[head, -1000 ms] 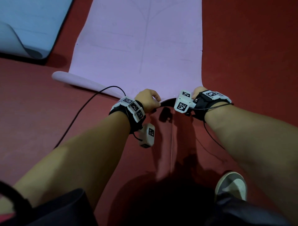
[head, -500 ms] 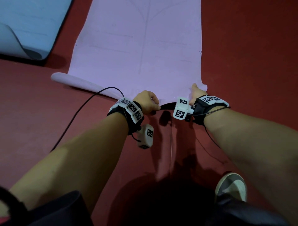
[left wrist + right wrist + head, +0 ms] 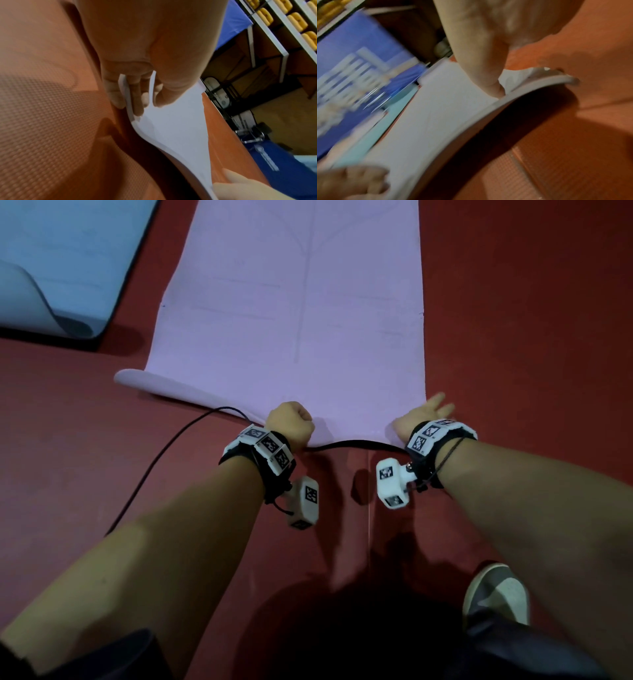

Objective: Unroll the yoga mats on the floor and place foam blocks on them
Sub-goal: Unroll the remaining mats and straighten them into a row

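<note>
— Where's the purple mat (image 3: pixel 291 302)?
— Flat on the red floor (image 3: pixel 513 302), near edge lifted. Left hand (image 3: pixel 290 422) clamps that edge in curled fingers (image 3: pixel 137 100); right hand (image 3: pixel 423 414) lies spread beside its corner.

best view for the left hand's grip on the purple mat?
Left wrist: the left hand's fingers curl round the purple mat's near edge, close up. Head shows only a closed fist from above at that edge. Right wrist shows it blurred in the bottom corner.
</note>
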A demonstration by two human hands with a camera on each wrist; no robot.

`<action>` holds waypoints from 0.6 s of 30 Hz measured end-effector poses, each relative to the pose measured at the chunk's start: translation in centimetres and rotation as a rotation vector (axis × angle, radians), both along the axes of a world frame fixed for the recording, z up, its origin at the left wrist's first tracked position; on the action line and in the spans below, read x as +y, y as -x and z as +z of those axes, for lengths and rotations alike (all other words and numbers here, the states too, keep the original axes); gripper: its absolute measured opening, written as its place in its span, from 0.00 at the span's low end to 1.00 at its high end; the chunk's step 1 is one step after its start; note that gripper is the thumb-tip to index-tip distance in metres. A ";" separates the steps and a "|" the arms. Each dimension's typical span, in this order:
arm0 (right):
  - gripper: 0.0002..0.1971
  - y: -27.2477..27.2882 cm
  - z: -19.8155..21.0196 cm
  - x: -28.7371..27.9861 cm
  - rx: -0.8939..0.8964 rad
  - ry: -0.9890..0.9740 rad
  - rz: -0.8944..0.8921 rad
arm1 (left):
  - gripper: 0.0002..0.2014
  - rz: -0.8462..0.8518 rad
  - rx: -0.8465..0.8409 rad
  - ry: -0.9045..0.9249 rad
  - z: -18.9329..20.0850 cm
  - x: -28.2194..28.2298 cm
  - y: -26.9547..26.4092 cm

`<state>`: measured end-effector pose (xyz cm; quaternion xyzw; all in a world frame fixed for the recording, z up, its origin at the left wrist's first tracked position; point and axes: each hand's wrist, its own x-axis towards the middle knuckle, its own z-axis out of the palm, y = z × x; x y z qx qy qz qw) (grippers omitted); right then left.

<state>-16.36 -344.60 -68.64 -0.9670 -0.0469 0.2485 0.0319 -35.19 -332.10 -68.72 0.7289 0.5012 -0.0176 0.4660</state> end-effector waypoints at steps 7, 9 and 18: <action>0.29 4.1 -0.2 5.4 0.209 -0.034 0.735 | 0.04 0.307 -0.194 0.090 -0.5 1.6 1.7; 0.36 5.9 -0.4 6.6 0.265 -0.103 0.844 | 0.02 0.378 -0.178 0.064 -0.4 2.2 2.3; 0.36 7.7 -1.7 7.1 0.174 0.039 1.190 | 0.12 0.532 0.120 0.007 -1.6 4.5 6.1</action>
